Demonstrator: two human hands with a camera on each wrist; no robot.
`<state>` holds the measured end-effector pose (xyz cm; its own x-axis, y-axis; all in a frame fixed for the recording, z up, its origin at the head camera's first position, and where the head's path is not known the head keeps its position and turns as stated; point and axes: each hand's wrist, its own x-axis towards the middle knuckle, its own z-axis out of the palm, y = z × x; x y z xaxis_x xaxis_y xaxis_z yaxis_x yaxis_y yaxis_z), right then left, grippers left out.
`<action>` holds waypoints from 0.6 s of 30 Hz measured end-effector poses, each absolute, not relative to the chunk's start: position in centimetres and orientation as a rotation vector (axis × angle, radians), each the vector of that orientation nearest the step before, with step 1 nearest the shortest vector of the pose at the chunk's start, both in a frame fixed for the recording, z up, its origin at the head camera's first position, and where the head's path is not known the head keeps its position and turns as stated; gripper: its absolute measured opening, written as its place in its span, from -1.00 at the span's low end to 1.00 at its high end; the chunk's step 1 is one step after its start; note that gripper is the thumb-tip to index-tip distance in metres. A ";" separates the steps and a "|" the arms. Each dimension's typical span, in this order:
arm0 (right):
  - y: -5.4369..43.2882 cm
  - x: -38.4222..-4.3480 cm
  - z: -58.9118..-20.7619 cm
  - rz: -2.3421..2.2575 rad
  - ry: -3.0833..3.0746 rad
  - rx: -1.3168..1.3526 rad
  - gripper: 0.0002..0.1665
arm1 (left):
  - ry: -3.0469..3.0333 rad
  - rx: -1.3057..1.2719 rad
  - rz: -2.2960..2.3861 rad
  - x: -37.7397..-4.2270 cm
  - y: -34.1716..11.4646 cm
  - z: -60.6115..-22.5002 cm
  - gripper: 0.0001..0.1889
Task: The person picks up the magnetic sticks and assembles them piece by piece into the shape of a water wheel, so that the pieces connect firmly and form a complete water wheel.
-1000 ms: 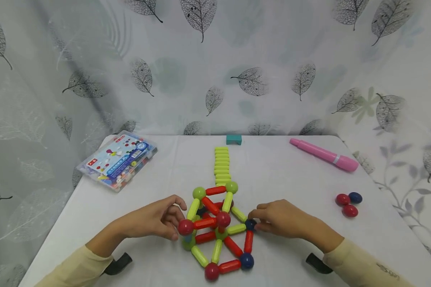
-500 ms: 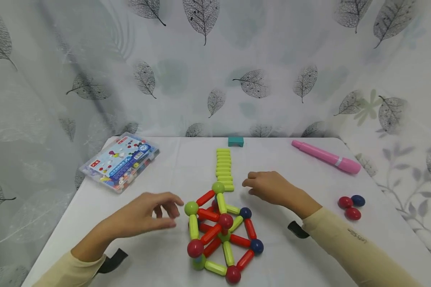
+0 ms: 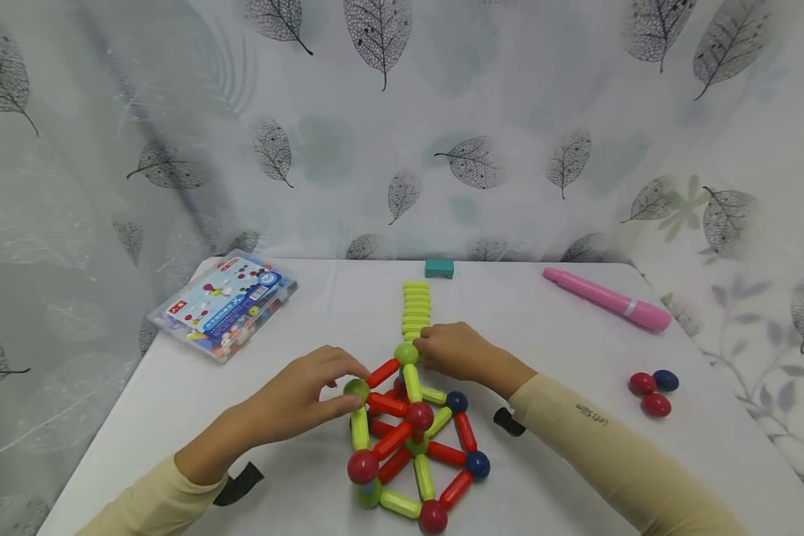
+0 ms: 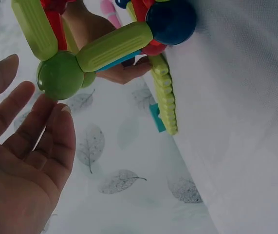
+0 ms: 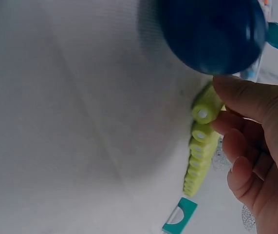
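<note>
A frame of magnetic rods and balls (image 3: 391, 441) in red, yellow-green and blue stands at the near middle of the table. My left hand (image 3: 301, 398) is at its upper left, thumb and fingers loosely spread about a green ball (image 3: 356, 390). In the left wrist view, fingertips reach the edge of a green ball (image 4: 59, 75). Behind the frame, my right hand (image 3: 458, 357) pinches the nearest yellow-green magnetic rod (image 5: 204, 108) of a row between thumb and forefinger. A blue ball (image 5: 212, 34) is close above that thumb in the right wrist view.
The remaining yellow-green rods (image 3: 416, 301) lie in a row leading to a teal block (image 3: 439, 269). A clear box of parts (image 3: 224, 305) lies at back left. A pink marker (image 3: 606, 298) lies at back right, with loose red and blue balls (image 3: 656, 405) nearer.
My right hand has left the blue ball at the frame's right and moved back and left to the rod row. The frame has turned somewhat; my left hand pulled away, then returned beside it.
</note>
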<state>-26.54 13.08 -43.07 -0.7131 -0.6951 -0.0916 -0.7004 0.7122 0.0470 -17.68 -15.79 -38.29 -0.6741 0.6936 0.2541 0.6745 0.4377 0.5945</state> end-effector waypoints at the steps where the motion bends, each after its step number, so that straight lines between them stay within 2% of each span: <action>1: 13.0 -26.4 -43.1 0.108 2.852 -1.141 -0.68 | 2.639 1.265 1.068 -17.7 -15.7 -38.3 -0.68; 9: 13.5 -26.0 -43.6 -0.079 2.849 -0.940 -0.67 | 2.645 1.314 1.053 -17.8 -15.5 -38.8 -0.69; 14: 16.0 -25.6 -42.5 -0.576 2.798 -0.831 -0.60 | 2.650 1.301 1.047 -17.6 -15.4 -38.9 -0.69; 18: 18.5 -24.3 -41.4 -0.899 2.610 -0.837 -0.70 | 2.649 1.298 1.044 -17.5 -15.4 -38.8 -0.70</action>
